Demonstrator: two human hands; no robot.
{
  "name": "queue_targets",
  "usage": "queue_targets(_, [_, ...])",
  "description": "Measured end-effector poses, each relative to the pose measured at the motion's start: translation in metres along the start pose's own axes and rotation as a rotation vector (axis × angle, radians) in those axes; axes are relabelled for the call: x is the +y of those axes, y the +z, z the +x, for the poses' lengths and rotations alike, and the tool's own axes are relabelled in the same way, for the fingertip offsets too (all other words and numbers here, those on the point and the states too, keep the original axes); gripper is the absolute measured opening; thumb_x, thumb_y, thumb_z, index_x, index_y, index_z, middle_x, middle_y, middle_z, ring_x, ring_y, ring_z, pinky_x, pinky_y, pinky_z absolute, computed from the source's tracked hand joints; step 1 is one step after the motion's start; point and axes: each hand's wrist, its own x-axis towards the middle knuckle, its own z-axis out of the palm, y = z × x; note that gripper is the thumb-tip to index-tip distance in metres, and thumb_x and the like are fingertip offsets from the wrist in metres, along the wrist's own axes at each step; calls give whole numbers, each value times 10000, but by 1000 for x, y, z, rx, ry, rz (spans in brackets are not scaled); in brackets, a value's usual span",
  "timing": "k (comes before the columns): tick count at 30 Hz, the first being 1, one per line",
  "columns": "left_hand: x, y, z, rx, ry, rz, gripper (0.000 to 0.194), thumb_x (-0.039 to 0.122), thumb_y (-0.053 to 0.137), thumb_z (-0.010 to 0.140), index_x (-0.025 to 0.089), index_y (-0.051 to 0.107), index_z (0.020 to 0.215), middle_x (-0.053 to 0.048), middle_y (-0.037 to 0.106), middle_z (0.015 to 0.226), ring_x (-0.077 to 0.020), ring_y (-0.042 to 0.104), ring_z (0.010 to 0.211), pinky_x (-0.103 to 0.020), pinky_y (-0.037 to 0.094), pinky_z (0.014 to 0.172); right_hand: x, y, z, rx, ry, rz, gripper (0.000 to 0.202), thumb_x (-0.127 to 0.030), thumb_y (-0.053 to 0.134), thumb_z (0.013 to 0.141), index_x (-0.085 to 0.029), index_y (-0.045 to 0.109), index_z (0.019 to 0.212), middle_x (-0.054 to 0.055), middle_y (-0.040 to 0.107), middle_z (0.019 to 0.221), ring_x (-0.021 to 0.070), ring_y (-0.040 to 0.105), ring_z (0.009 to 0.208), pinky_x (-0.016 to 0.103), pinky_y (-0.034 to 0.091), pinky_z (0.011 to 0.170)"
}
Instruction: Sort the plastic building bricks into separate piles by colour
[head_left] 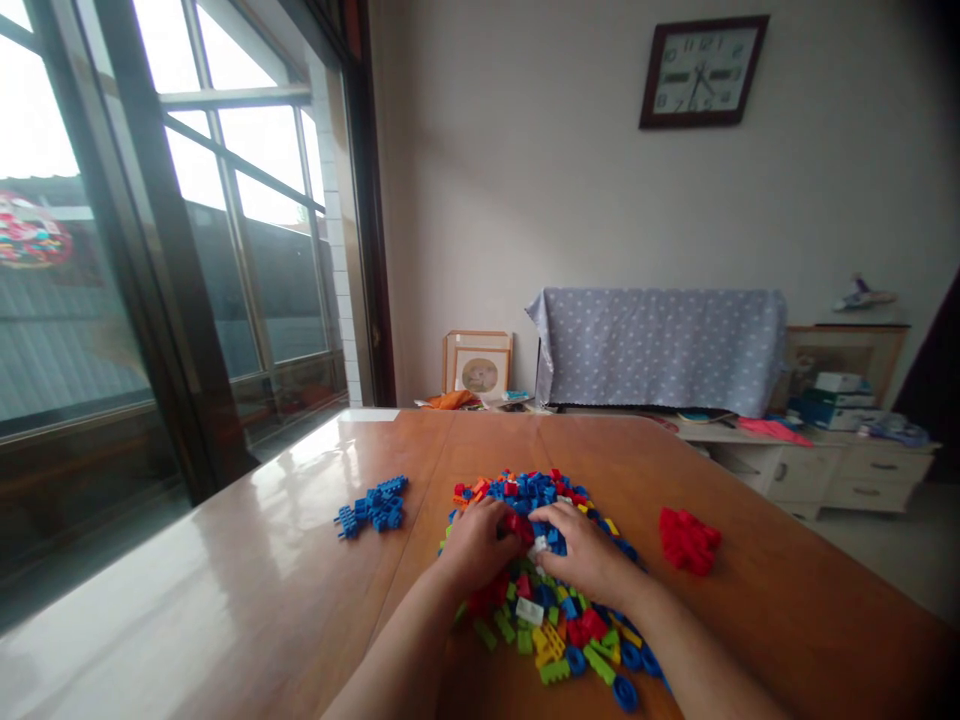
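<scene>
A mixed pile of toy building bricks in red, blue, green, yellow, orange and white spreads over the wooden table. Over its middle, my left hand is curled with thumb and fingers about a red brick. My right hand reaches in from the other side, its thumb and forefinger apart, near a white brick and a blue brick. Its lower fingers are partly hidden. Blue bricks lie grouped to the left, and red bricks form a cluster to the right.
Blue wheel-shaped pieces lie at the pile's near edge. Beyond the table stand a low white cabinet, a cloth-covered panel and a framed picture. Glass sliding doors line the left side.
</scene>
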Motion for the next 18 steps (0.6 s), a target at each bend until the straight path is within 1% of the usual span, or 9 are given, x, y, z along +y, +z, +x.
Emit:
queue_targets(2, [-1, 0, 1, 5, 8, -26, 150, 261, 615, 779, 223, 679, 908, -24, 666, 923, -190, 588, 897, -252, 422, 763, 1, -1, 0, 5, 4, 13, 414, -222, 671, 728, -254, 654, 1140, 59, 624, 1132, 238, 575, 1113, 359, 441, 994])
queue_targets(4, [-3, 1, 2, 19, 16, -59, 151, 233, 603, 769, 217, 670, 904, -15, 662, 893, -173, 575, 846, -234, 405, 712, 4, -3, 0, 16, 12, 31, 407, -191, 661, 717, -250, 645, 1120, 53, 611, 1127, 223, 585, 1085, 344, 450, 972])
queue_targets(7, [-5, 2, 1, 44, 9, -122, 173, 223, 584, 781, 212, 666, 933, -7, 651, 867, -153, 554, 781, -223, 385, 656, 7, -4, 0, 46, 21, 49, 418, -141, 630, 702, -244, 631, 1107, 45, 601, 1113, 209, 592, 1055, 332, 451, 958])
queue_targets(10, [-8, 5, 1, 59, -12, -186, 220, 224, 566, 801, 215, 667, 996, 4, 637, 819, -139, 532, 714, -220, 372, 609, 9, -6, 0, 72, 28, 69, 415, -134, 615, 697, -240, 623, 1098, 41, 603, 1098, 207, 594, 1034, 329, 454, 940])
queue_targets(15, [-9, 8, 1, 62, -8, -234, 292, 251, 532, 843, 232, 673, 1099, 3, 653, 812, -141, 542, 690, -223, 399, 597, 9, -9, 0, 76, 44, 135, 442, -137, 583, 701, -240, 613, 1130, 35, 643, 1095, 212, 602, 1023, 337, 464, 919])
queue_targets(18, [-7, 8, 0, 59, -12, -246, 347, 249, 529, 845, 239, 675, 1159, -12, 695, 885, -159, 592, 752, -231, 449, 641, 10, -10, 1, 50, 58, 202, 482, -131, 562, 704, -247, 612, 1169, 23, 678, 1098, 208, 625, 1009, 333, 478, 917])
